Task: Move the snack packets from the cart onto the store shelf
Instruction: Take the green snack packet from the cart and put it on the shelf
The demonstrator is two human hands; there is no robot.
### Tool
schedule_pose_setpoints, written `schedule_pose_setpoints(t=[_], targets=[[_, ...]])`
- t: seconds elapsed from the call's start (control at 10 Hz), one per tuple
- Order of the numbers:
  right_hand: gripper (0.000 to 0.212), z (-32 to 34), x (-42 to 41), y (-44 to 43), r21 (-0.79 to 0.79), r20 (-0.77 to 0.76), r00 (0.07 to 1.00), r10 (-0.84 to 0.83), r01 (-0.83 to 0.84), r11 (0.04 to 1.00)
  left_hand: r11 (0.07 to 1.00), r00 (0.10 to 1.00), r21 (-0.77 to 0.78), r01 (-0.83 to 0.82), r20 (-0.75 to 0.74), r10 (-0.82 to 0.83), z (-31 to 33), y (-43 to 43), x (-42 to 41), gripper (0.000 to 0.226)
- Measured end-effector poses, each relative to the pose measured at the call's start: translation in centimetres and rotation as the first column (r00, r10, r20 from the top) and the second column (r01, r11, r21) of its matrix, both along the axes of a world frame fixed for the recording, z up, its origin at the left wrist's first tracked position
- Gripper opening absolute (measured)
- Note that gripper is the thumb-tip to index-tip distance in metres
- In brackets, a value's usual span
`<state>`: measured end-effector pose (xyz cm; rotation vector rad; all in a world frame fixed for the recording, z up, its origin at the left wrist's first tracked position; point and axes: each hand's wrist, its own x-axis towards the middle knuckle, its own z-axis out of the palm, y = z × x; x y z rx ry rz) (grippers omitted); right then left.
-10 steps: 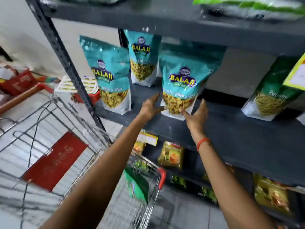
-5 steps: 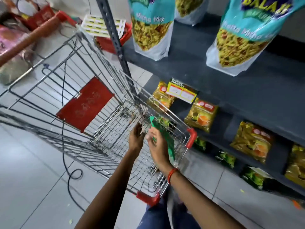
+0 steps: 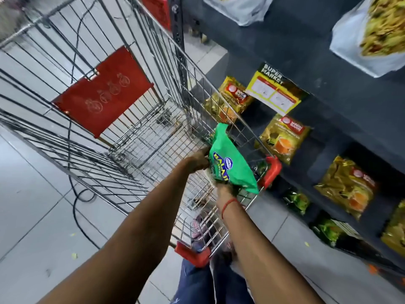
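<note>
A green snack packet (image 3: 230,163) is held tilted inside the near right corner of the wire cart (image 3: 140,137). My left hand (image 3: 198,160) grips its left edge and my right hand (image 3: 225,190) holds its lower end from beneath, mostly hidden by the packet. The dark store shelf (image 3: 302,53) runs along the right side. The bottoms of two snack packets (image 3: 377,34) (image 3: 238,7) stand on that shelf at the top of the view.
The cart has a red child-seat flap (image 3: 103,93) and red corner bumpers (image 3: 271,170). Lower shelf levels hold gold packets (image 3: 282,139) and green packets (image 3: 298,200). A price tag (image 3: 274,91) hangs off the shelf edge. A black cable (image 3: 76,202) lies on the tiled floor.
My hands left the teal packet on the shelf, dropped into the cart and took hold of the green packet, which is now lifted and tilted. The view swung downward.
</note>
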<state>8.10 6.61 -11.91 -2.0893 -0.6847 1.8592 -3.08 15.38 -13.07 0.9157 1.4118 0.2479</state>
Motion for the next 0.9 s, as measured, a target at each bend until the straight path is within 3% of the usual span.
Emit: schedule_pose_setpoints(t=[0.2,0.3,0.5,0.6,0.7,0.9], targets=[[0.02,1.0,0.4,0.7,0.014,0.082,0.992,-0.096,0.095,0.995,0.999,1.0,0.045,-0.017,0.01,0.016,1.7,-1.5,-1.3,0.069],[0.019,5.4,0.1,0.7,0.14,0.115,0.982,-0.148,0.132,0.981,0.997,1.0,0.078,-0.002,0.021,0.0,4.2,-1.9,-3.0,0.067],[0.033,12.0,4.1,0.2,0.553,0.237,0.971,-0.036,-0.104,0.827,0.935,0.994,0.347,0.07,0.053,-0.094,12.7,-2.3,-4.6,0.054],[0.036,17.0,9.3,0.7,0.723,0.165,0.983,-0.082,-0.064,0.688,0.893,0.988,0.449,-0.035,0.15,-0.037,18.6,-2.8,-1.3,0.049],[0.037,20.0,13.2,0.5,0.768,0.127,0.987,-0.096,-0.036,0.64,0.856,0.979,0.516,-0.042,0.194,-0.069,22.0,-2.9,2.5,0.049],[0.026,25.2,25.4,-1.4,0.86,0.06,0.977,-0.204,0.053,0.507,0.69,0.957,0.724,-0.006,0.205,-0.206,28.3,-3.2,15.4,0.04]])
